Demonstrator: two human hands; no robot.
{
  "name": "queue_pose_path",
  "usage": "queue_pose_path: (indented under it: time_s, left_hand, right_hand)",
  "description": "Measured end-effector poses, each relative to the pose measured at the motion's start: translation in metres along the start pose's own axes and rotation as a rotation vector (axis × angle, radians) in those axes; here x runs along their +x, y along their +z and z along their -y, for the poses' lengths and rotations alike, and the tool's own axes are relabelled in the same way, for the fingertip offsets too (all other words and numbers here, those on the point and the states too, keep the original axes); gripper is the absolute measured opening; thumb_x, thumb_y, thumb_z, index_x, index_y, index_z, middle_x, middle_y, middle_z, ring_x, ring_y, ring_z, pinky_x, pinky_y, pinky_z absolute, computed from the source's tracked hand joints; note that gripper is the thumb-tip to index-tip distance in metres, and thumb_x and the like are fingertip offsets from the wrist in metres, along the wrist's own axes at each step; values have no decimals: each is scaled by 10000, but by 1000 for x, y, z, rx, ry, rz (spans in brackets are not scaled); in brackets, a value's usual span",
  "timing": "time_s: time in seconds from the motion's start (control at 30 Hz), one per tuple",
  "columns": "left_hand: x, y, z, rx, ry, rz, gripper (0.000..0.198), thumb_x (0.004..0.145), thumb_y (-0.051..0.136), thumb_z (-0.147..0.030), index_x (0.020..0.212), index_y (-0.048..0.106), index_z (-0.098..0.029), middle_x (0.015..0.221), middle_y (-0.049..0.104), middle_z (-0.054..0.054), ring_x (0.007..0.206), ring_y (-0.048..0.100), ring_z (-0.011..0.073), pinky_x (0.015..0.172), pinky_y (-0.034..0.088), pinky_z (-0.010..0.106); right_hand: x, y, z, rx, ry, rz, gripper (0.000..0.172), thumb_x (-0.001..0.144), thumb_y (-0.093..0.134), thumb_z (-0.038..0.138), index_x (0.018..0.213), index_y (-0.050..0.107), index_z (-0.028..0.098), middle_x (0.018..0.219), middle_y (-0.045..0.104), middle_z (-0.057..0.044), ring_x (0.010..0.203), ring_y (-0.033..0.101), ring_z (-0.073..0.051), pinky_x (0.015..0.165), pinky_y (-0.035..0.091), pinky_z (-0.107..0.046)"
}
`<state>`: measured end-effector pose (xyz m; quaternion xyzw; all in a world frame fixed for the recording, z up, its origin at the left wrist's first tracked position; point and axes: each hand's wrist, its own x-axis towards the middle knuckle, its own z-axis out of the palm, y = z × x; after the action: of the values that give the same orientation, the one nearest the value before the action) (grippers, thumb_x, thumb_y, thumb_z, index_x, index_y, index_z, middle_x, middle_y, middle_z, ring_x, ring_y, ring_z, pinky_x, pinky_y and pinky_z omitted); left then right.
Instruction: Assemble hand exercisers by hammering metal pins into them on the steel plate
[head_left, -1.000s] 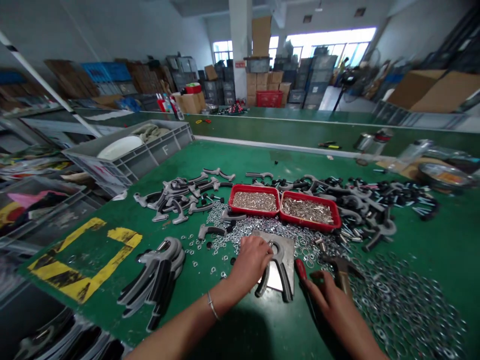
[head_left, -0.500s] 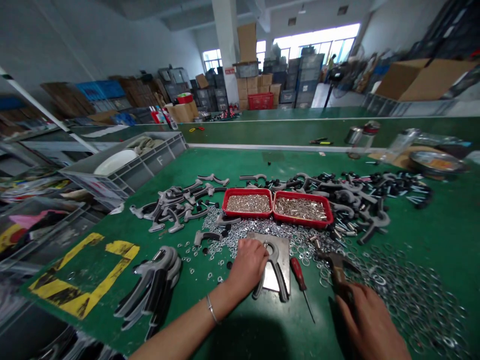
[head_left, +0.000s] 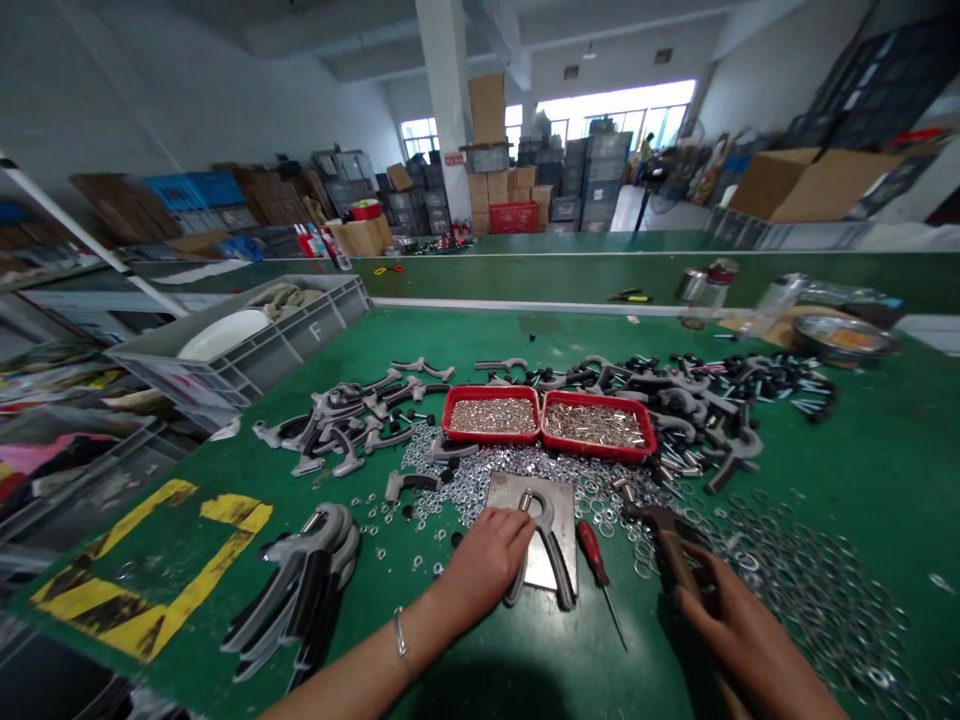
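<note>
A grey two-legged handle assembly (head_left: 555, 560) with a ring-shaped head and black grip pads lies on a metal plate (head_left: 499, 488). My left hand (head_left: 487, 550) is closed over its left side, fingers at a small shiny pin near the head; the fingertips are partly hidden. My right hand (head_left: 739, 610) is curled around the wooden handle of a claw hammer (head_left: 679, 565), whose head rests near the loose rings. Between the plate and the hammer lies a red-handled screwdriver (head_left: 592, 555).
Two red trays (head_left: 541, 437) of small metal parts stand behind the plate. Loose washers (head_left: 795, 580) spread right. Grey handle parts (head_left: 337, 420) are piled left and right. Stacked assemblies (head_left: 322, 550) lie near yellow-black tape (head_left: 82, 610). A grey crate (head_left: 300, 340) stands far left.
The view has shifted slightly. My right hand has loosened a little and shifted on the hammer, showing more of its handle. My left hand stays on the handle assembly.
</note>
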<state>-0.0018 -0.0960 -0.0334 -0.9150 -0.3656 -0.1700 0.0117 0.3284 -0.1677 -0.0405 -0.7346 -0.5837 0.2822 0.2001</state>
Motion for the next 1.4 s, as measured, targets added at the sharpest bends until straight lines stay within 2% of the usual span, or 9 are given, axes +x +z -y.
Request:
queue_pose_path:
  time_s: [0.2,0.43,0.63,0.77,0.93,1.07,1.17,1.27,1.4]
  left_hand:
    - [20,0,3,12,-104,49,186,978,479,-216,937,655,-174,917,653,55,884,585,224,813,435,385]
    - [34,-5,5,115,-2,117,234,974,430,-158,871,639,-138,833,626,74,822,571,231,801,418,399]
    - [46,-9,-3,256,207,212,254,953,407,-120,896,653,-103,858,635,126,826,571,262,847,407,466]
    - [41,-7,-4,259,232,220,238,946,419,-116,896,651,-104,868,630,120,836,565,265,839,415,446]
    - [34,-5,1,150,73,184,305,974,350,-98,900,645,-117,887,627,97,857,560,247,826,427,404]
    - [33,-10,6,-88,-123,167,230,978,436,-192,911,653,-159,898,633,62,901,569,222,859,430,385]
    - [24,-18,6,-250,-286,80,149,949,509,-228,1006,638,-181,986,634,60,990,565,220,902,437,389]
    - [7,-29,-6,-231,-430,-11,174,931,535,-262,1059,599,-163,1068,611,85,1046,543,243,942,428,429]
    - [-13,-39,-37,-94,-558,189,316,915,545,-434,1004,611,-138,969,648,112,949,586,299,932,413,518]
  right_hand:
    - [-2,-2,8,174,35,-22,661,760,589,506,1322,507,169,1277,644,-150,1116,641,-320,1001,467,-455]
    - [-11,-24,33,710,358,145,605,756,628,570,1218,603,180,1138,732,-122,950,719,-313,821,574,-416]
    - [-10,-27,41,620,345,83,614,686,663,624,1111,652,181,1139,728,-123,998,699,-313,846,565,-388]
    - [-9,-28,36,612,307,166,632,732,600,646,1150,634,174,924,765,-100,868,720,-300,757,579,-383]
    - [-18,-32,41,529,133,1,628,727,654,581,1240,601,223,1036,746,-91,892,712,-286,759,582,-351]
    - [-32,-22,56,557,126,118,633,834,551,574,1372,505,244,779,732,-22,493,633,-194,509,550,-313]
    - [-35,-14,66,394,21,137,521,826,535,597,1175,651,228,809,745,-48,633,685,-239,606,573,-337]
    - [-32,-18,81,202,-162,156,457,878,488,559,1174,630,241,942,748,-68,792,700,-256,720,566,-340]
    - [-28,-28,113,91,-275,201,395,949,419,507,1209,575,254,1057,728,-74,889,697,-238,796,541,-315]
